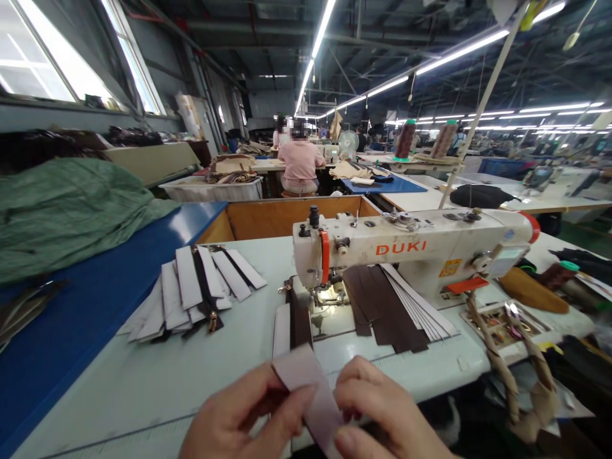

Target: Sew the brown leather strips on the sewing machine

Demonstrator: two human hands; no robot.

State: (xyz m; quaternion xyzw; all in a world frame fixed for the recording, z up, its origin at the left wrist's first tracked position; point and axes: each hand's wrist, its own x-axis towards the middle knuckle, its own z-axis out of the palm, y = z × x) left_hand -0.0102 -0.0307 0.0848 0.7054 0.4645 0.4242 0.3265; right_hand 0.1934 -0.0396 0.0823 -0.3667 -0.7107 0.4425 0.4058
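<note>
I observe a pale table [248, 325] across the near part of the scene. A blue table [129, 274] adjoins it on the left and carries a heap of green cloth [67, 210] at its far left. A white sewing machine [358, 242] with a red-orange lever at its front stands on the pale table, right of centre; its lamp lights the needle area.

Right of the needle, a fan of dark brown strips [382, 306] lies on the table, with white strips [421, 306] spread along its right side. On the left, a loose pile of white pieces with black zippers [186, 287] rests on the table, well apart from the machine. Near right, a tray [471, 315] holds small items.

My left hand [261, 405] is at the near edge, clamped on a pale mauve strip [299, 370], thumb on the upper face. My right hand [375, 408] is at the right edge of the strip, fingers and thumb bent; I cannot tell whether they are closed on it. The strip is tilted between both hands, nearer than the needle, its far end pointing to the left.

The smallest item noted is a metal zipper pull [213, 320] at the near right of the pile.
</note>
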